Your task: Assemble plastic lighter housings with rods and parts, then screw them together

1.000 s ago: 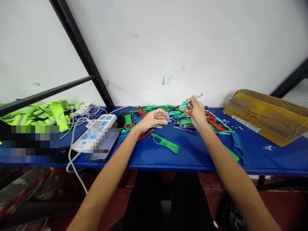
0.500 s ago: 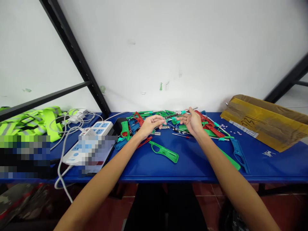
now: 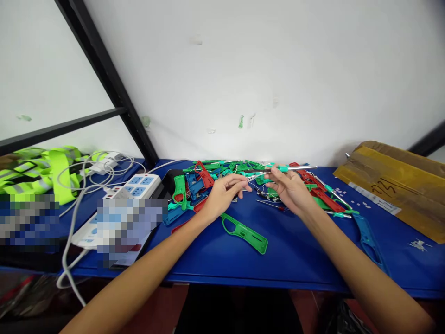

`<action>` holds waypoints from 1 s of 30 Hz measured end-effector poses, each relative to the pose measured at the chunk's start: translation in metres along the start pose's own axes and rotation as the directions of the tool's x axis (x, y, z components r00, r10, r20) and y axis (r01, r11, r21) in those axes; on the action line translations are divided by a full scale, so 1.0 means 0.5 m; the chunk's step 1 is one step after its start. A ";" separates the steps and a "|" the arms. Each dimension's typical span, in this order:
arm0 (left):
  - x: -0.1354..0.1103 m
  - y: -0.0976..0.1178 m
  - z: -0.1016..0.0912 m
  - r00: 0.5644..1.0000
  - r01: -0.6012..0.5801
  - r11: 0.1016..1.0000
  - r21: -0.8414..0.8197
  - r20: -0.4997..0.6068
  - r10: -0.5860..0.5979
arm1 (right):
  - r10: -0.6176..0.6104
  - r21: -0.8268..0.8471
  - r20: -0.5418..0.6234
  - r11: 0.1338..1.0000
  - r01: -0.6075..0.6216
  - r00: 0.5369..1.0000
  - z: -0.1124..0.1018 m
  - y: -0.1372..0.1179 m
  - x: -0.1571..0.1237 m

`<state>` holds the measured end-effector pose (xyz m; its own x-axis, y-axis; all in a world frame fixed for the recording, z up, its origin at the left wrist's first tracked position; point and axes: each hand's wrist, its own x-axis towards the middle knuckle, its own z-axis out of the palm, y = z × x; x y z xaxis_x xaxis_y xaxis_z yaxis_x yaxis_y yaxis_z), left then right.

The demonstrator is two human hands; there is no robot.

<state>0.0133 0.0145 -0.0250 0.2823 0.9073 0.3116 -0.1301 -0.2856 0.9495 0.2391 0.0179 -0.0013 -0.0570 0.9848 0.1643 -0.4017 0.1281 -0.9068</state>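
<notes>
My right hand (image 3: 289, 188) pinches a lighter's metal tube (image 3: 306, 167) with a teal collar (image 3: 283, 169) between thumb and fingertips. The tube points right, above the heap. My left hand (image 3: 227, 192) has thumb and fingers pinched on a thin wire (image 3: 253, 177) that runs toward the right hand; its end is hidden by the fingers. Beneath both hands lies a heap of lighter parts, with red, green and blue plastic casing halves and thin metal tubes. A green casing half (image 3: 248, 234) lies nearer the table's front edge, apart from my hands.
A taped cardboard box (image 3: 392, 185) stands on the right of the blue table (image 3: 295, 260). On the left are a white power strip (image 3: 139, 186), looped cables and yellow reflective vests (image 3: 59, 171). A blue casing half (image 3: 368, 241) lies beside my right forearm. The wall rises behind.
The view has shifted slightly. My right hand has tilted the metal tube flatter, so more of it shows to the right. My left hand keeps its pinch close by, the wire stretched between.
</notes>
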 end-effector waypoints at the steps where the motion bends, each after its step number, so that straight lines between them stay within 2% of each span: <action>1: -0.002 0.005 0.000 1.000 -0.001 1.000 0.011 -0.006 0.001 | -0.019 -0.018 -0.008 1.000 0.018 1.000 0.005 -0.002 -0.005; 12: -0.019 0.042 0.012 1.000 0.020 0.996 0.088 0.002 -0.020 | -0.109 -0.140 -0.029 0.985 0.104 0.994 0.024 -0.025 -0.025; 23: -0.023 0.039 0.009 1.000 -0.023 0.980 0.197 0.002 0.023 | -0.169 -0.268 -0.029 0.951 0.155 0.985 0.023 -0.010 -0.022; 30: -0.018 0.030 0.000 0.999 -0.016 0.982 0.186 0.035 0.010 | -0.171 -0.276 -0.022 0.948 0.159 0.985 0.024 -0.011 -0.021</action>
<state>0.0089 0.0021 -0.0133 0.3139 0.8931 0.3222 0.0445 -0.3528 0.9346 0.2311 0.0056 0.0067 0.0324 0.9506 0.3089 -0.1380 0.3103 -0.9406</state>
